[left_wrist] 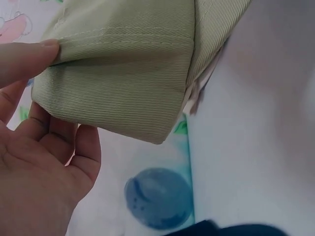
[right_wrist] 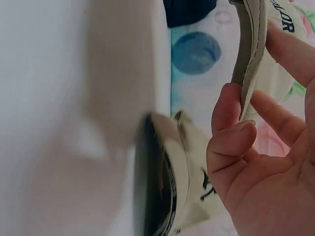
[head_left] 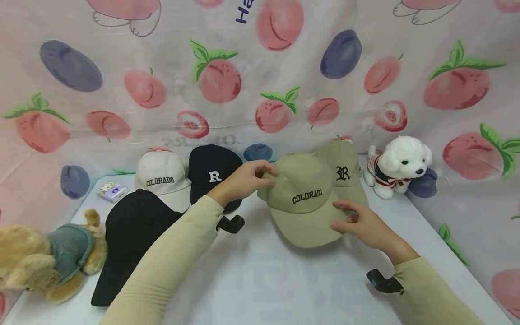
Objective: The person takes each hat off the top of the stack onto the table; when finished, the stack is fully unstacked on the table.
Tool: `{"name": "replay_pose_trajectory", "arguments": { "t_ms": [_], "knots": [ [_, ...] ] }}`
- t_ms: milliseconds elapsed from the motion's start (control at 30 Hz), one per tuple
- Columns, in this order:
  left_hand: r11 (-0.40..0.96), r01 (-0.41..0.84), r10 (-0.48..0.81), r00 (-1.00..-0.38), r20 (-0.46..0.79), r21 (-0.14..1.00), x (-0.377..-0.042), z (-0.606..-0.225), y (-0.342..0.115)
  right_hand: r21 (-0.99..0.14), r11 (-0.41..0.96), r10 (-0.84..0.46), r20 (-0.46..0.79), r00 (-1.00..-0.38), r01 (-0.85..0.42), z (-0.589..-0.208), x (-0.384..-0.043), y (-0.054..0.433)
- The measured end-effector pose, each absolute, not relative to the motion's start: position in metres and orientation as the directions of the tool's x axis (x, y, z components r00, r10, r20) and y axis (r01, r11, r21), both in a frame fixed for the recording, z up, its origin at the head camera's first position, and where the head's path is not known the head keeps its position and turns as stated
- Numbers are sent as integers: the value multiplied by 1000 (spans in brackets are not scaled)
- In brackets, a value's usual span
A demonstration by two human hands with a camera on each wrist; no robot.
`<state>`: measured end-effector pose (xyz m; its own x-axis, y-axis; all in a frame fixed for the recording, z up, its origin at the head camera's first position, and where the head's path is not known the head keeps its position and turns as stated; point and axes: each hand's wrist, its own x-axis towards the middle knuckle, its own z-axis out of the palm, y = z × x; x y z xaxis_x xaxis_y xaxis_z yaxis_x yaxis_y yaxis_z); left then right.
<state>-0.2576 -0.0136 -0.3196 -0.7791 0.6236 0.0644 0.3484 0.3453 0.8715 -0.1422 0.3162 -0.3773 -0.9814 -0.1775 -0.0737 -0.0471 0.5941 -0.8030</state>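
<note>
A khaki baseball cap (head_left: 300, 198) with COLORADO across its front is held between both hands. My left hand (head_left: 253, 177) pinches the crown's edge at its left side, and in the left wrist view the thumb (left_wrist: 29, 60) lies on the cloth with fingers behind it. At the right, my right hand (head_left: 365, 225) grips the edge of the brim (right_wrist: 250, 59), thumb and fingers on opposite faces. A second khaki cap (head_left: 352, 174), marked with an ornate R, sits behind and to the right, partly hidden by the held one.
On the left of the white table (head_left: 260, 289) are a white COLORADO cap (head_left: 156, 170), a navy R cap (head_left: 211, 162) and a black cap (head_left: 132, 230). A small box (head_left: 112, 192), a brown plush bear (head_left: 69, 253) and a white plush dog (head_left: 398, 162) stand near the edges.
</note>
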Motion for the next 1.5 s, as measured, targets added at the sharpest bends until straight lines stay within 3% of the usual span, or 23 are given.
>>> {"name": "replay_pose_trajectory", "arguments": {
  "t_ms": [633,1067,1500],
  "knots": [
    [370,383,586,-803,107,846,-241,-311,-79,-888,455,-262,-63,-963,-65,-389,-145,259],
    [357,386,568,-813,131,850,-222,-300,-110,-881,470,-270,-79,-959,-60,-394,-145,219],
    [394,342,522,-847,98,853,-225,-300,-138,-902,427,-346,-96,-933,-65,-404,-143,179]
  ]
}}
